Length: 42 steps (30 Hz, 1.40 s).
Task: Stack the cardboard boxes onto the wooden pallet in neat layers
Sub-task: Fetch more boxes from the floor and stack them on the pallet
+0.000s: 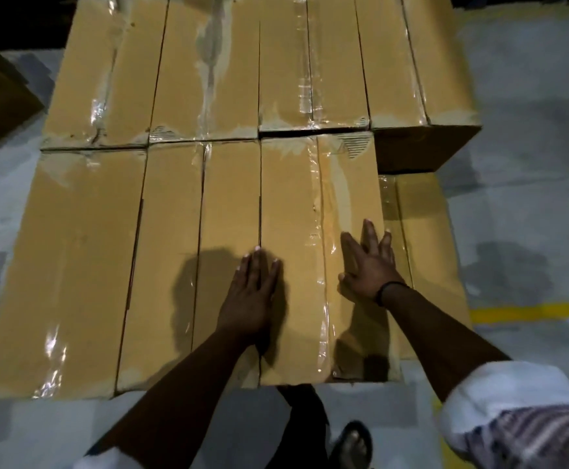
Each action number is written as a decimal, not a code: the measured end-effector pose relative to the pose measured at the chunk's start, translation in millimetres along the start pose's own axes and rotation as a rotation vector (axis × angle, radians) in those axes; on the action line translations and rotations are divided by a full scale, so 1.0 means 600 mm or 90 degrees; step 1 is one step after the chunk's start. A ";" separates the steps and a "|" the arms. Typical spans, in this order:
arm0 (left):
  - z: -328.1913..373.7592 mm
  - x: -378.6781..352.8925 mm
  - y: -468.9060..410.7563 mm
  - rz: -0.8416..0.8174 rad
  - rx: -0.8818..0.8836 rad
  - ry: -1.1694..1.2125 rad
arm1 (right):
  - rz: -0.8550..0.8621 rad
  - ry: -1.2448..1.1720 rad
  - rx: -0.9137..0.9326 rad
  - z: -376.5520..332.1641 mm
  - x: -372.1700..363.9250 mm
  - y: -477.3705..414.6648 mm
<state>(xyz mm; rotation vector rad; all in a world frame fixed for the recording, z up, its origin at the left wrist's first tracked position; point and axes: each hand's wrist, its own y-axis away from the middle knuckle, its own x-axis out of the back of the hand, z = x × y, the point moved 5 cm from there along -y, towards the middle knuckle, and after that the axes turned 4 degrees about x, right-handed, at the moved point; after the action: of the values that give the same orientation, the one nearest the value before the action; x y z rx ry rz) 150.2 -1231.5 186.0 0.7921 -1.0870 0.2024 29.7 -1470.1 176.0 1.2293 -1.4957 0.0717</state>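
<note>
Both hands flat on the near-right top-layer box (290, 204). Left hand (254, 296) is palm down across the seam with the neighbour box (175, 252), fingers straight and close together. Right hand (369, 265) rests on the box's right edge, fingers straight and slightly spread, tips reaching past the edge above the lower box (428, 252) just beside it.
</note>
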 end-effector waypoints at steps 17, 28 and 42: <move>0.011 -0.088 0.158 -0.059 -0.093 -0.119 | 0.008 -0.097 0.005 0.091 -0.172 0.308; 0.011 -0.101 0.145 -0.098 -0.084 -0.122 | 0.031 -0.026 -0.004 0.105 -0.167 0.288; 0.007 -0.106 0.138 -0.008 -0.132 -0.103 | -0.011 0.060 -0.007 0.110 -0.168 0.269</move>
<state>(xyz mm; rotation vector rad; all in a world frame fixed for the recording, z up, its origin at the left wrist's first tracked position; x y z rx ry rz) 74.4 -1160.8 172.5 0.6368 -1.2339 0.0148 -147.6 -1375.2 165.9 1.2128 -1.4019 0.1082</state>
